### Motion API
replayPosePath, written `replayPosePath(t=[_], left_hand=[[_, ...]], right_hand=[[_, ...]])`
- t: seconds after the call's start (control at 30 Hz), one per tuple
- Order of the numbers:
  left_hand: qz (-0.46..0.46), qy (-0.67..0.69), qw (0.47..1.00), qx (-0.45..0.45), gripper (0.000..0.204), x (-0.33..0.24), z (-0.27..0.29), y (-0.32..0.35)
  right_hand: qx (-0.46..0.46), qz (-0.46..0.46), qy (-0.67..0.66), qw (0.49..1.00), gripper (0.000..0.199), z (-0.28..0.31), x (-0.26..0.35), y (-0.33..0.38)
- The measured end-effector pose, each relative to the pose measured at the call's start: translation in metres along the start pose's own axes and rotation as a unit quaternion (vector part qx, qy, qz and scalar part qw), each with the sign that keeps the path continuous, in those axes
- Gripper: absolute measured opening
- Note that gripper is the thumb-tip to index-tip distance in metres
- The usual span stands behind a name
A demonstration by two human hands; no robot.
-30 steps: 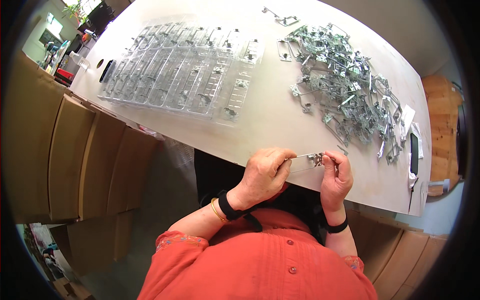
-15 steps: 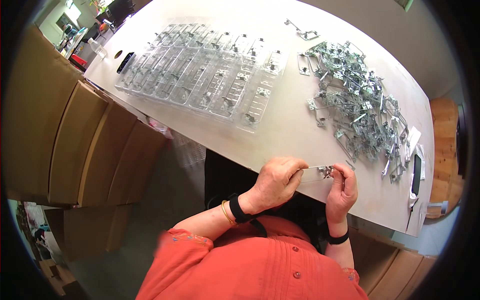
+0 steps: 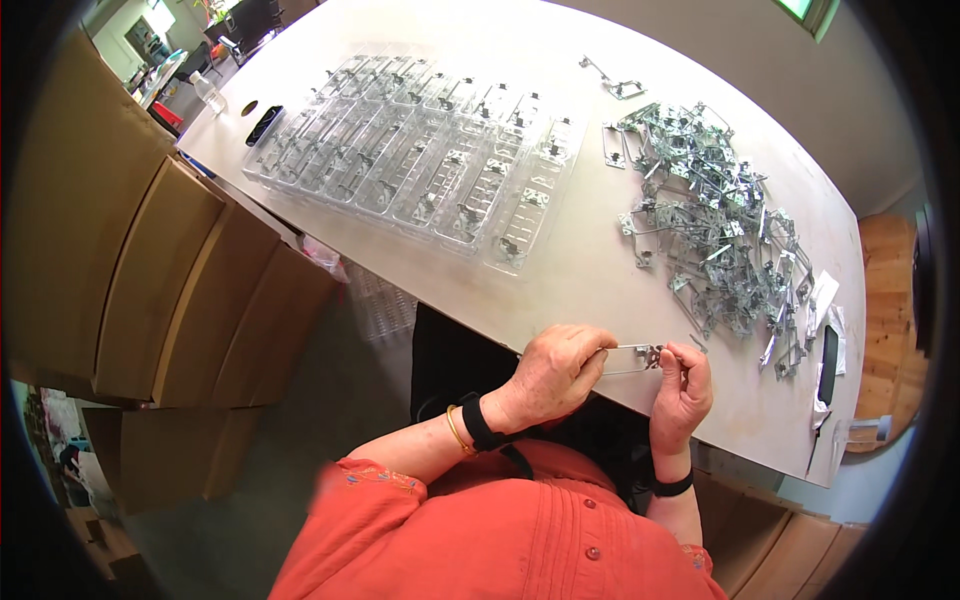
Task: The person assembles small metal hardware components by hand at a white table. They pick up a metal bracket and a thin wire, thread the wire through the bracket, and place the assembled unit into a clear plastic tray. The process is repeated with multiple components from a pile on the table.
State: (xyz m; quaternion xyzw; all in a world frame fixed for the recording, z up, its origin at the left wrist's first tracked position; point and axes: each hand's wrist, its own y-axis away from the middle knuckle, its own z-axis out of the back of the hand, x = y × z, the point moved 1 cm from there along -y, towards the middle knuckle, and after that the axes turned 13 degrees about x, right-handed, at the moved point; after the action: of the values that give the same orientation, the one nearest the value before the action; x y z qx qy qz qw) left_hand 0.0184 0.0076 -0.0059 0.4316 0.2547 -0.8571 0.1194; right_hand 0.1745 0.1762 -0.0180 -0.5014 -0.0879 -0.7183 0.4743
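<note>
Both hands meet at the near edge of the table point(image 3: 560, 275), pinching one small metal frame point(image 3: 632, 359) between them. The left hand point(image 3: 553, 372) grips the frame's left end with thumb and curled fingers, so that end is covered. The right hand point(image 3: 683, 388) closes its fingertips on the right end, where a small darker fitting sits, too small to make out. Only the thin middle of the frame shows, held just above the table edge or resting on it; which, I cannot tell. Each wrist wears a dark band, and the left one also a thin gold bangle point(image 3: 455, 432). The forearms rise from an orange shirt point(image 3: 500, 530) that fills the lower edge and hides the lap. To the right, well apart from the hands, lies a tangled heap point(image 3: 715, 220) of similar metal frames, so interlocked that single pieces are hard to separate. Farther off on the left sit clear trays point(image 3: 420, 160), side by side, with small parts in their slots; the glare blurs their dividers. Cardboard boxes point(image 3: 150, 290) stand beside the table on the left, partly cut off by the dark rim. A dark flat object point(image 3: 827, 365) lies near the table's right end, among scraps of white.
</note>
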Motion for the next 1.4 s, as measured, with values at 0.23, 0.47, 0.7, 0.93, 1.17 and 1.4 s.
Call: replayPosePath(t=[0.23, 0.47, 0.7, 0.93, 1.17, 1.4], left_hand=[[-0.001, -0.005, 1.000, 0.004, 0.015, 0.000, 0.000, 0.001], [-0.003, -0.004, 1.000, -0.001, 0.015, 0.000, -0.001, 0.001], [-0.009, -0.003, 1.000, -0.005, 0.015, 0.000, -0.001, 0.001], [-0.008, -0.001, 1.000, 0.000, 0.014, 0.000, 0.000, 0.001], [-0.007, -0.001, 1.000, 0.001, 0.014, 0.000, -0.001, 0.001], [-0.006, -0.003, 1.000, 0.003, 0.014, 0.001, -0.001, 0.001]], right_hand=[[-0.010, 0.007, 0.033, 0.999, 0.010, -0.001, 0.005, -0.002], [-0.008, 0.001, 0.006, 1.000, 0.009, 0.000, 0.003, -0.001], [-0.003, -0.007, 0.004, 1.000, 0.009, 0.000, 0.002, 0.000], [-0.002, 0.003, 0.014, 1.000, 0.010, 0.001, 0.005, -0.001], [-0.009, 0.046, 0.063, 0.997, 0.011, -0.001, 0.012, -0.007], [0.008, 0.025, 0.021, 0.999, 0.014, 0.002, 0.007, -0.002]])
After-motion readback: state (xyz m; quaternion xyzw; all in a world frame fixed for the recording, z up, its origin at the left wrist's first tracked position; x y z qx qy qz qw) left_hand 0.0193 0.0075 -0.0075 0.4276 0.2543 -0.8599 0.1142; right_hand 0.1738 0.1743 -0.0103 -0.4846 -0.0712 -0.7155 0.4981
